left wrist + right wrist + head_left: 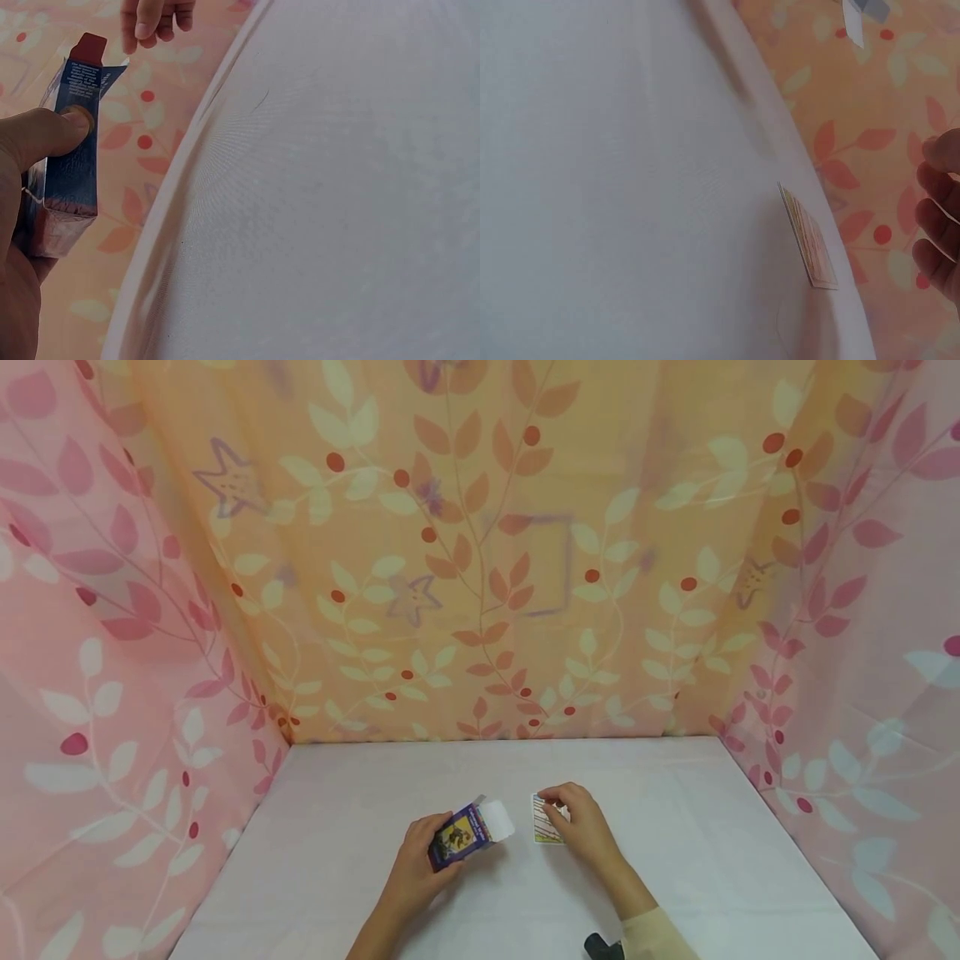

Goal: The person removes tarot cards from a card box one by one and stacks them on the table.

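A dark blue card box (459, 837) with a yellow picture is gripped in my left hand (415, 867), tilted above the table. Its white end flap (497, 821) hangs open toward the right. The left wrist view shows the thumb (56, 133) pressing the narrow side of the box (71, 176). A striped card (547, 829) lies flat to the right of the box; whether it is one card or a thin stack I cannot tell. My right hand (587, 832) hovers over it, fingers loosely curled. In the right wrist view, that hand (943, 217) holds nothing and is apart from the card (808, 244).
A white cloth covers the table (360, 793). Orange patterned curtain (480, 552) hangs at the back, with pink curtains (112, 693) along both sides. Beside the right sleeve (656, 935), a black object (600, 947) shows at the lower edge.
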`<action>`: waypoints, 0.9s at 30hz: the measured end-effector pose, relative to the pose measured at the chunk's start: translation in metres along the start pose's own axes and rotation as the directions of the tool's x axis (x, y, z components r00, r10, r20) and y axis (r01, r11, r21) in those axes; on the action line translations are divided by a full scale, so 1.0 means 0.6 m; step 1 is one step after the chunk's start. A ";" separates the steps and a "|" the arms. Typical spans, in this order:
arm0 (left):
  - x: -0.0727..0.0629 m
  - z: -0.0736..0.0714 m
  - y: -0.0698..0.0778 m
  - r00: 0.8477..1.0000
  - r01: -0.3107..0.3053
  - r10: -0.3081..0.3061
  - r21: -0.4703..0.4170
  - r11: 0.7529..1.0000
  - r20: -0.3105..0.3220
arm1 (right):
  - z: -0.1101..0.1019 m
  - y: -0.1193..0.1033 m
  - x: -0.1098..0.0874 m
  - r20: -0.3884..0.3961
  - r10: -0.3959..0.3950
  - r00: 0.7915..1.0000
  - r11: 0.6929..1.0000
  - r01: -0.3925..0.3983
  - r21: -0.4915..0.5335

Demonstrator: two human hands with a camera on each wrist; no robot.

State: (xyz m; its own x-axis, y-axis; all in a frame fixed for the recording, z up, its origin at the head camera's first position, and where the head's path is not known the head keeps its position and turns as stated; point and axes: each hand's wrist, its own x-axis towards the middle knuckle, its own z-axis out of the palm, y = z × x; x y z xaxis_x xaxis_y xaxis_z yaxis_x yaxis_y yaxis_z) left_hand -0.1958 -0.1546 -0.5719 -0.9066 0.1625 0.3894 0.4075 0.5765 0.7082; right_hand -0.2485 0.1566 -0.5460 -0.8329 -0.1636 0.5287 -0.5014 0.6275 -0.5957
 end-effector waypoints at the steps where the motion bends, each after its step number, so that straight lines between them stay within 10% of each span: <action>1: 0.000 0.000 -0.001 1.000 -0.001 0.001 0.002 1.000 -0.002 | 0.000 -0.002 -0.002 -0.006 -0.007 1.000 1.000 0.007 0.003; 27: -0.003 0.002 0.001 1.000 -0.017 0.017 -0.001 1.000 0.006 | 0.006 -0.060 -0.020 0.089 0.010 0.996 0.996 -0.018 0.091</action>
State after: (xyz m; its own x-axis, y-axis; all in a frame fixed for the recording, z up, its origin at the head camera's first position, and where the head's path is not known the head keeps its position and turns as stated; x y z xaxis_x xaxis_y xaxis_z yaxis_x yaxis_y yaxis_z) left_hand -0.1940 -0.1537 -0.5731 -0.9003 0.1767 0.3977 0.4226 0.5730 0.7022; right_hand -0.2216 0.1331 -0.5331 -0.8554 -0.2243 0.4669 -0.5055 0.5583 -0.6579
